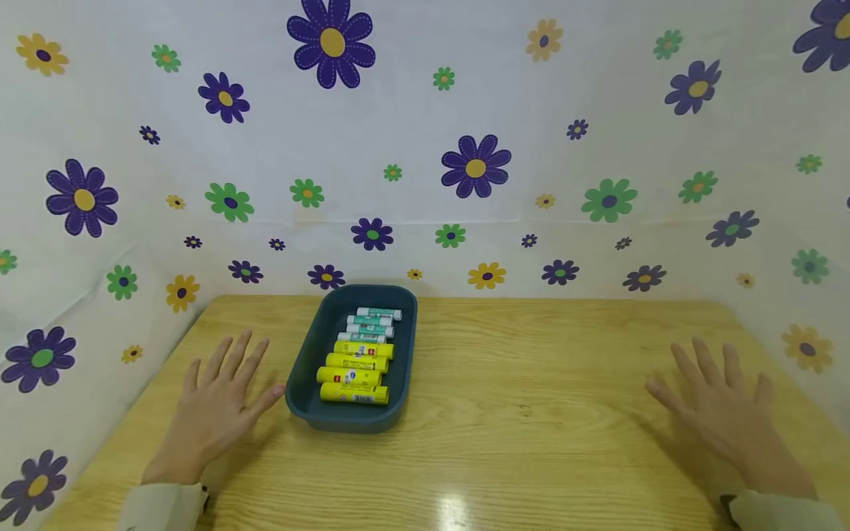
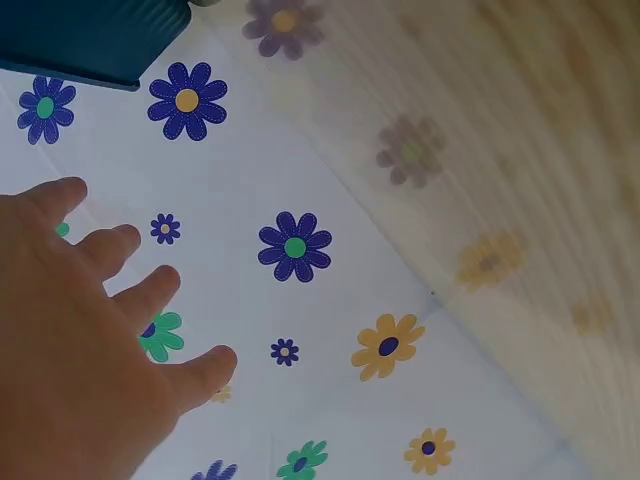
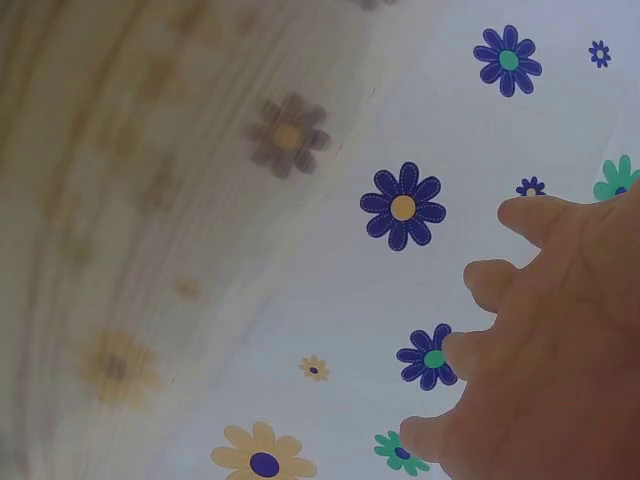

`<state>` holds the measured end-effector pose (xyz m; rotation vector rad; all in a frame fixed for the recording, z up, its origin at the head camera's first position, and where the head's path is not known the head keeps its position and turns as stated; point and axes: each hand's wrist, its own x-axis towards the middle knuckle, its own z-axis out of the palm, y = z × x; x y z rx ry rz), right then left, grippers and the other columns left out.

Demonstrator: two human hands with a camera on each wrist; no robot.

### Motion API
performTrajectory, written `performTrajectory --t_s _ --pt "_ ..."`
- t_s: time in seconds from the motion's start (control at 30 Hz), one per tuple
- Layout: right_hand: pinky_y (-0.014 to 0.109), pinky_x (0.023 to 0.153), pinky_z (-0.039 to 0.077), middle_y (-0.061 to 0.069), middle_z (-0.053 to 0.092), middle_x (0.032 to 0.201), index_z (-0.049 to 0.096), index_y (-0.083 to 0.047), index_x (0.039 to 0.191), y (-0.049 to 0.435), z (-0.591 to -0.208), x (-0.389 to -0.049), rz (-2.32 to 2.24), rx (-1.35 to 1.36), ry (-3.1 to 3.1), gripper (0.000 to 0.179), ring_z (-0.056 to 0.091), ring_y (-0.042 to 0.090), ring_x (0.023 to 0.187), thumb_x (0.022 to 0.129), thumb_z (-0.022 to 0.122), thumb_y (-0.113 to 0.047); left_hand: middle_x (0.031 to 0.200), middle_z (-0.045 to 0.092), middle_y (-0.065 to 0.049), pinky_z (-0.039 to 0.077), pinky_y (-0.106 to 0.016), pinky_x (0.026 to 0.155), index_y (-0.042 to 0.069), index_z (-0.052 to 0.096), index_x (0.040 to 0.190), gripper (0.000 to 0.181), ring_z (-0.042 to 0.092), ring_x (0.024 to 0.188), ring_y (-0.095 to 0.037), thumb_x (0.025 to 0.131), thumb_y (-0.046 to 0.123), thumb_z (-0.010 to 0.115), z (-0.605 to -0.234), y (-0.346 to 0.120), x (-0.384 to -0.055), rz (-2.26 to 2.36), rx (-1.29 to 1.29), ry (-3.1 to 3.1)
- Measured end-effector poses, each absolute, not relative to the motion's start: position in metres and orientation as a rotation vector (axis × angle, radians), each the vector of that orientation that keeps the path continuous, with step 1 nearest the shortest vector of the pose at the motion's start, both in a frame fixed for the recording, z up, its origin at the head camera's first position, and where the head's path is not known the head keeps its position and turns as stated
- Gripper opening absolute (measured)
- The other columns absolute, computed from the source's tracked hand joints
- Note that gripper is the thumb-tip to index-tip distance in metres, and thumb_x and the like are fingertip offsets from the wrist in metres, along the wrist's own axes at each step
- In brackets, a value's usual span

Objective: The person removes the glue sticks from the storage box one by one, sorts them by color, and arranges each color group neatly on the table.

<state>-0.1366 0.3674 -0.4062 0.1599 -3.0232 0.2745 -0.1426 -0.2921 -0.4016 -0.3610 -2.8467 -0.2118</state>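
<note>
A dark blue-green plastic tray [image 1: 405, 383] stands on the table, left of the middle. Inside it several yellow glue sticks [image 1: 358, 362] lie in a row at the near end. Several smaller white-and-green glue sticks [image 1: 372, 331] lie behind them. My left hand [image 1: 215, 413] is just left of the tray, fingers spread, thumb tip right by the tray's rim, holding nothing. Far to the right, my right hand [image 1: 724, 417] also has its fingers spread and holds nothing. In the left wrist view a corner of the tray [image 2: 90, 40] shows beyond the left hand [image 2: 80, 340].
The wooden table [image 1: 531, 413] has a glossy, light grain surface. A white cloth with purple, green and yellow flowers [image 1: 412, 110] hangs behind the table and along both sides. The tray's far end stands close to the table's back edge.
</note>
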Motion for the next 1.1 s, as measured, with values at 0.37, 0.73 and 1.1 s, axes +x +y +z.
performTrajectory --t_s 0.37,0.73,1.1 --pt "0.075 0.087 0.043 0.043 0.039 0.143 0.030 0.014 0.151 0.344 -0.363 -0.162 0.898 0.293 -2.970 0.065 0.046 0.065 0.118 0.109 0.048 -0.033 0.166 0.022 -0.017 0.017 -0.074 0.111 0.013 0.023 0.163 0.077 0.022 0.148 -0.045 0.102 0.048 0.055 -0.385 -0.281 -0.140 -0.470 -0.499 -2.876" --pt "0.041 0.093 0.054 0.029 0.058 0.134 0.051 0.010 0.140 0.284 -0.349 -0.193 1.232 0.337 -2.886 0.053 0.058 0.044 0.119 0.108 0.052 -0.032 0.166 0.024 -0.015 0.015 -0.073 0.113 0.007 0.032 0.160 0.079 0.022 0.150 -0.039 0.101 0.054 0.054 -0.389 -0.265 -0.137 -0.320 -0.580 -2.889" --pt "0.036 0.097 0.054 0.025 0.059 0.134 0.052 0.007 0.139 0.247 -0.339 -0.210 1.620 0.355 -2.795 0.050 0.061 0.037 0.118 0.107 0.054 -0.031 0.165 0.027 -0.015 0.015 -0.072 0.113 0.007 0.032 0.159 0.085 0.023 0.150 -0.039 0.098 0.061 0.054 -0.395 -0.257 -0.137 -0.250 -0.592 -2.929"
